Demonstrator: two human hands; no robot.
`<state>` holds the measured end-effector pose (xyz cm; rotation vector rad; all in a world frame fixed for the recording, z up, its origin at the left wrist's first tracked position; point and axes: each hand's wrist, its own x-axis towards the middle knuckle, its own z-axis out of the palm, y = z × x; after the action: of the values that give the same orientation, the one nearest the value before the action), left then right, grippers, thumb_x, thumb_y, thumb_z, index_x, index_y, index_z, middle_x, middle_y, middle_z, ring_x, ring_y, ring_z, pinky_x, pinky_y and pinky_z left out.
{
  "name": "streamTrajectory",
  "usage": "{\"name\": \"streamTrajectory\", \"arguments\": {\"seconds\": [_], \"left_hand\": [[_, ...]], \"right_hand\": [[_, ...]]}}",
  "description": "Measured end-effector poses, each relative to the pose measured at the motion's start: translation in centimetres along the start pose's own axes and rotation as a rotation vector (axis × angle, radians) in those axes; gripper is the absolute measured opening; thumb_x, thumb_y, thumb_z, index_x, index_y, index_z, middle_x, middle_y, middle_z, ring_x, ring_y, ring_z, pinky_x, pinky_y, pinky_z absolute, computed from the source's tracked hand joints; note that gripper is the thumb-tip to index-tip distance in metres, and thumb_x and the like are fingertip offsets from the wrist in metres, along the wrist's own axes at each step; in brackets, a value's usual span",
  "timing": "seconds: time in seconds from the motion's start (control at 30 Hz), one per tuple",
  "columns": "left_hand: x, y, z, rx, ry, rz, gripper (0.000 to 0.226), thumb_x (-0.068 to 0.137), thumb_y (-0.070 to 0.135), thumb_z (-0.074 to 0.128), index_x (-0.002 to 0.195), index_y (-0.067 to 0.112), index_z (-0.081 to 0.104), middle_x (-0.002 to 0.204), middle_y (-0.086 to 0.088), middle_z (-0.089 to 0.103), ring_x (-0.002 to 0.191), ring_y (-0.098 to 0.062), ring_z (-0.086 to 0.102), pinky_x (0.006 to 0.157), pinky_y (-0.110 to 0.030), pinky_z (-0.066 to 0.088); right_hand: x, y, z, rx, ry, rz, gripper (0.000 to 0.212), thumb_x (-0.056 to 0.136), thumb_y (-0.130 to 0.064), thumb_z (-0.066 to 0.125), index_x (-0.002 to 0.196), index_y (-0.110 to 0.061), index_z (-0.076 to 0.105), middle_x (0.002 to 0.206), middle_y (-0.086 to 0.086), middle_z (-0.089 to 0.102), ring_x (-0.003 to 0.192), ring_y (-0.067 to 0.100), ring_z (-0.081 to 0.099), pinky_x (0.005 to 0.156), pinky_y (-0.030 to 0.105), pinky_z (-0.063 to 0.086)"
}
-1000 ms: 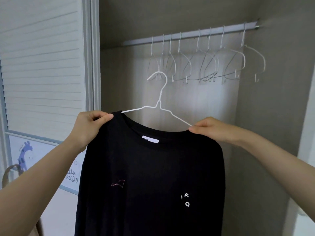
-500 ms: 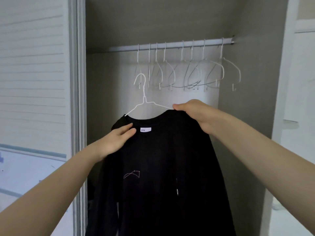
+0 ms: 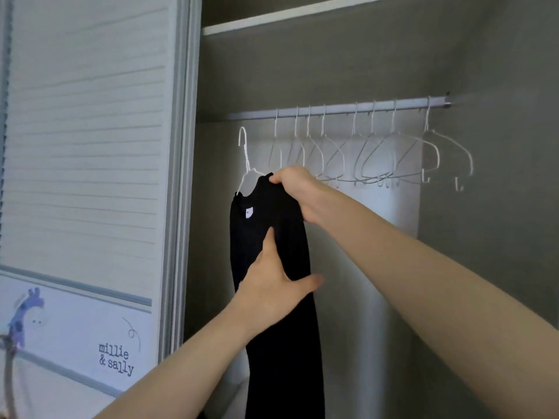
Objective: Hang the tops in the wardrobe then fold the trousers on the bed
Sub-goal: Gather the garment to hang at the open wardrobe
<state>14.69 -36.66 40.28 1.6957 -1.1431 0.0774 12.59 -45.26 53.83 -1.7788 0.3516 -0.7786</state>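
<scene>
Black top (image 3: 272, 267): is now hanging edge-on to the camera, turned from the front-facing spread of a second ago; the garment is presenting as a narrow column inside the wardrobe opening.
White wire hanger (image 3: 245, 160): is sitting inside the neckline, its hook now raised close under the rail (image 3: 348, 109) but not yet over it; the hook is standing left of the row of empty hangers (image 3: 378, 158).
Meaning for the task: the top is being lined up for hooking; judged from the pose, the hang step is nearing completion, and the trousers are not in view.
Right hand (image 3: 298, 189): is gripping the top's shoulder and, presumably, the hanger arm beneath, fingers curled over the fabric.
Left hand (image 3: 272, 285): has dropped from the collar to the body of the top; it is pinching the fabric lower down, thumb spread to the right, steadying the drape.
Risk: the hook is sitting near the neighbouring hanger and may be snagging it.
</scene>
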Motion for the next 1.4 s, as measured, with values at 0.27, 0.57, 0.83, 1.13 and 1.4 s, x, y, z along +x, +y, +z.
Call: {"name": "streamTrajectory", "arguments": {"seconds": [0.27,0.57,0.83,1.13,1.4], "left_hand": [[4.9,-5.2,-3.5,0.245,0.244,-0.007,0.055,0.093,0.016,0.051,0.145,0.024,0.035,0.102,-0.007,0.068,0.076,-0.022,0.068,0.072,-0.042,0.059],[16.9,-8.8,-5.8,0.046,0.420,0.010,0.026,0.102,0.012,0.045,0.126,0.017,0.056,0.093,-0.006,0.068,0.076,-0.020,0.070,0.066,-0.035,0.060],[27.1,-10.6,-7.1,-0.215,0.584,-0.129,0.032,0.102,0.018,0.044,0.133,0.017,0.056,0.102,-0.006,0.067,0.088,-0.021,0.067,0.084,-0.041,0.057],[29.3,-15.1,-8.6,-0.234,0.627,-0.181,0.028,0.103,0.018,0.043,0.126,0.015,0.059,0.096,-0.006,0.068,0.086,-0.020,0.067,0.077,-0.035,0.057],[27.7,-16.9,-7.8,-0.290,0.522,-0.229,0.028,0.103,0.015,0.044,0.127,0.014,0.060,0.104,-0.010,0.070,0.097,-0.026,0.068,0.091,-0.040,0.055]], "right_hand": [[8.9,0.5,3.5,0.183,0.089,-0.089,0.024,0.095,-0.009,0.043,0.111,0.000,0.058,0.114,0.021,0.062,0.097,0.030,0.063,0.085,0.035,0.051],[23.0,-3.3,6.2,0.144,0.105,-0.287,0.022,0.094,-0.011,0.040,0.113,-0.010,0.050,0.089,0.009,0.052,0.084,0.024,0.055,0.064,0.024,0.043],[31.4,-6.5,8.7,0.213,0.123,-0.269,0.037,0.095,-0.010,0.041,0.130,-0.002,0.046,0.111,0.017,0.056,0.103,0.031,0.060,0.089,0.042,0.048],[37.7,-3.9,12.9,0.082,0.092,-0.298,0.038,0.092,-0.005,0.041,0.129,0.003,0.048,0.128,0.021,0.056,0.113,0.034,0.058,0.097,0.042,0.048],[37.4,-2.9,15.1,0.069,0.107,-0.300,0.035,0.097,-0.009,0.045,0.129,0.003,0.051,0.127,0.016,0.058,0.112,0.031,0.058,0.081,0.029,0.045]]}}
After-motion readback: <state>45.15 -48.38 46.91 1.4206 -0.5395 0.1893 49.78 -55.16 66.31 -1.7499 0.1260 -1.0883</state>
